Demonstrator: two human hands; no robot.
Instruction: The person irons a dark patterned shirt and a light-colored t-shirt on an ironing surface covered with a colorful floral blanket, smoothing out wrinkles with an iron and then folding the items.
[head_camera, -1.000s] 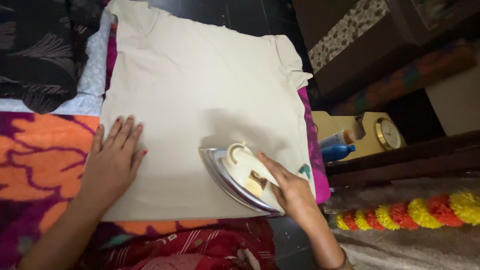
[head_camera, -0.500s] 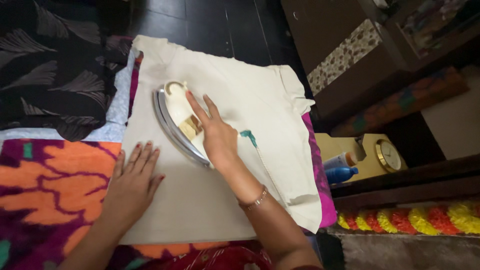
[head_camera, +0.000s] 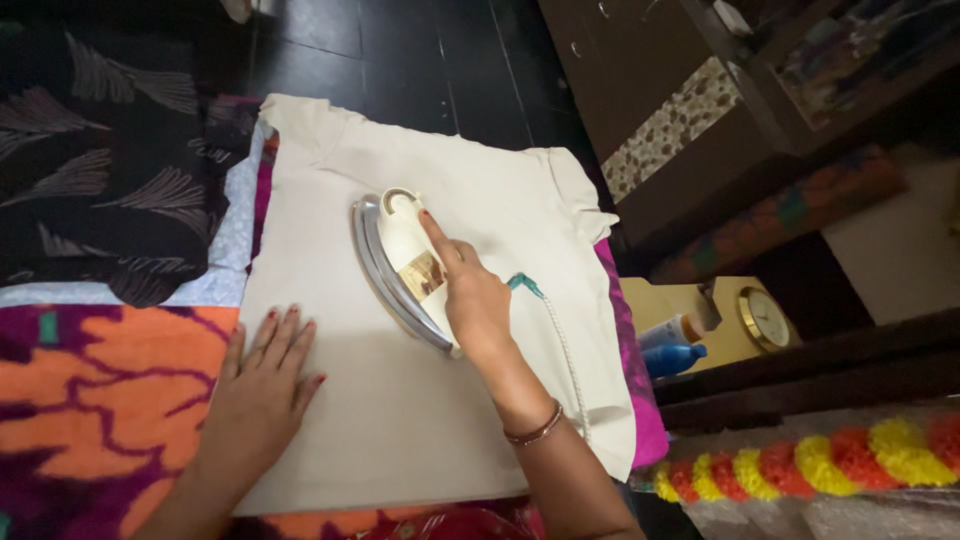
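Observation:
A cream-coloured shirt lies spread flat on a padded surface covered with patterned cloth. My right hand grips the handle of a cream and silver electric iron that rests on the middle of the shirt, its tip pointing away from me. A white cord with a teal collar trails from the iron across the shirt's right side. My left hand lies flat, fingers spread, on the shirt's lower left edge, holding it down.
An orange and purple cloth lies at the left, a black patterned fabric behind it. To the right stand a low shelf with a round clock, bottles and a flower garland. Dark floor lies beyond.
My right hand has pushed the iron from the shirt's near right corner up to its middle, then a little to the right. My left hand has stayed pressed on the left edge.

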